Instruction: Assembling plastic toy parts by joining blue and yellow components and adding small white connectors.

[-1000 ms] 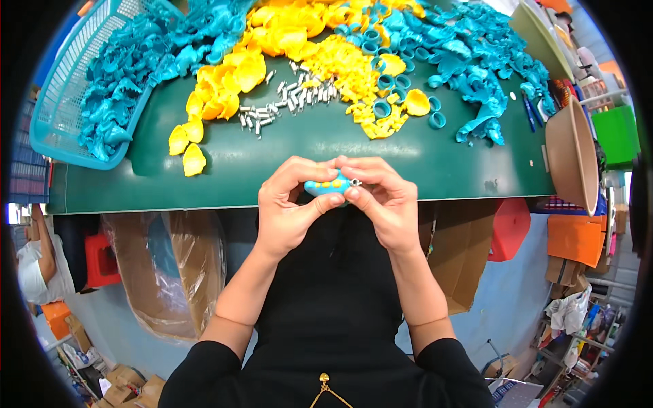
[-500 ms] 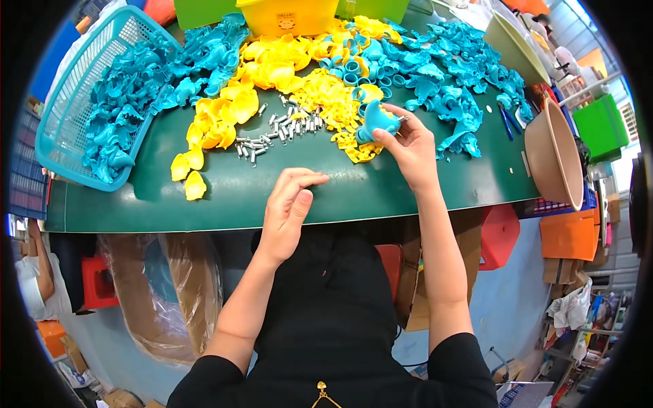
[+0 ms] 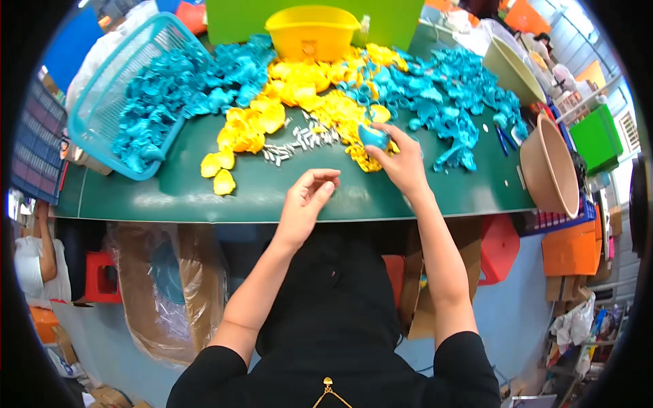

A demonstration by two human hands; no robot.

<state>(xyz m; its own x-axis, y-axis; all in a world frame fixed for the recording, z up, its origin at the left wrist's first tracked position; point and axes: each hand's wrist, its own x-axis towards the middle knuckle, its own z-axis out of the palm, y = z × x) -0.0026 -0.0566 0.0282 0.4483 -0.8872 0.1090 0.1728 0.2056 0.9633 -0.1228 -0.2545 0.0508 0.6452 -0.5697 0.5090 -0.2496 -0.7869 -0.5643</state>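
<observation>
The green bench (image 3: 258, 194) is the largest thing, and it spreads on the near side of the yellow tub (image 3: 292, 37). To the left of this tub stands a blue basket (image 3: 139, 175), filled with soft-looking blue parts; to its right lies a wide blue heap (image 3: 452, 92). The left hand (image 3: 320, 187), well nearer to the person than the tub, has its thumb and curled fingers a little apart, and I see nothing in it. The right hand (image 3: 388, 143), to the near right of the tub, is closed with thumb and fingers on a blue piece (image 3: 371, 136). This piece is just at the small yellow bits (image 3: 337, 112), in front of the tub; whether it touches them, I cannot tell. Smallest, also in front of the tub, are the loose metal pieces (image 3: 313, 138). In my judgement, a weak fingertip grip could drop the blue piece among the yellow bits, and a low sweep of the left hand could scatter the metal pieces.
</observation>
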